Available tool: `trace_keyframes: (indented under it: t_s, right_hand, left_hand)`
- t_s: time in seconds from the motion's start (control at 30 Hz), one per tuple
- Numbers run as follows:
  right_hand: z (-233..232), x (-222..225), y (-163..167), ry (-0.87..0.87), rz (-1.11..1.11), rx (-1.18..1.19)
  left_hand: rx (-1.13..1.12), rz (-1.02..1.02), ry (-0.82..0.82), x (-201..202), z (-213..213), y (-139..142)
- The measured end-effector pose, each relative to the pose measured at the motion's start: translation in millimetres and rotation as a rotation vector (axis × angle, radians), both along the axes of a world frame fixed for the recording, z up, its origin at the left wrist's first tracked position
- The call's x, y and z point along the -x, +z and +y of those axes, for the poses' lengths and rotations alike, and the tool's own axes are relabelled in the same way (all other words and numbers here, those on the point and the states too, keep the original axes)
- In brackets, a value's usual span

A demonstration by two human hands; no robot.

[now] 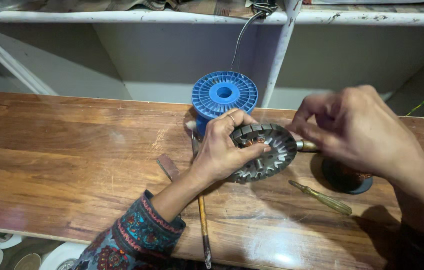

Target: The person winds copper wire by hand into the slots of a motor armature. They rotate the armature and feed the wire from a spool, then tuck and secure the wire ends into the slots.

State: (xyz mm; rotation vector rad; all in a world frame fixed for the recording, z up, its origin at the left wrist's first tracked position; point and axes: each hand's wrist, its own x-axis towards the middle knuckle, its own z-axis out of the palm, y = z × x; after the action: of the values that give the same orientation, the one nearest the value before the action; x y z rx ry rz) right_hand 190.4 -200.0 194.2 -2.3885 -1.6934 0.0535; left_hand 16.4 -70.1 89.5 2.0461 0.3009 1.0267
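Note:
My left hand (222, 147) grips a round grey metal stator (267, 152) with slotted teeth and copper wire windings, holding it tilted just above the wooden workbench (72, 160). My right hand (357, 127) is blurred at the stator's right edge, its fingers pinched together near the rim; what they pinch is too small to see. A short brass-coloured shaft (307, 146) sticks out between the stator and my right hand. A ring sits on a finger of my left hand.
A blue plastic spool (224, 93) stands behind the stator with a thin wire rising to the white shelf (122, 16). A yellow-handled screwdriver (322, 197), a long thin tool (203, 220), a small flat metal piece (168, 166) and a dark round part (347, 177) lie on the bench.

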Motion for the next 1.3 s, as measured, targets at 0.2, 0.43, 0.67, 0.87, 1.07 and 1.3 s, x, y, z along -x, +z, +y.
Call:
trace_keyframes:
  t_s: [0.2, 0.43, 0.67, 0.87, 1.07, 1.3]
  right_hand:
    - [-5.1, 12.7, 0.5, 0.083, 0.041, -0.049]
    - [-12.5, 19.1, -6.2, 0.249, 0.15, -0.018]
    - [-10.2, 27.4, -21.2, 0.492, 0.177, 0.039]
    - [-5.4, 36.0, -24.5, 0.483, 0.162, 0.013]
    - [4.1, 29.4, -31.5, 0.521, 0.104, -0.123]
    - [8.1, 11.6, -28.6, 0.571, 0.198, -0.097]
  left_hand:
    - [0.033, 0.047, 0.031, -0.5, -0.7, 0.5]
    - [0.05, 0.016, 0.027, -2.0, 2.9, -3.5]
    - [-0.028, -0.002, 0.086, -2.3, -4.7, -6.8]
    - [-0.122, -0.081, 0.073, -0.4, -8.7, -6.8]
    - [-0.236, -0.109, 0.052, 0.5, -16.5, -4.6]
    - [-0.223, -0.122, -0.017, -0.5, -14.4, -6.0]
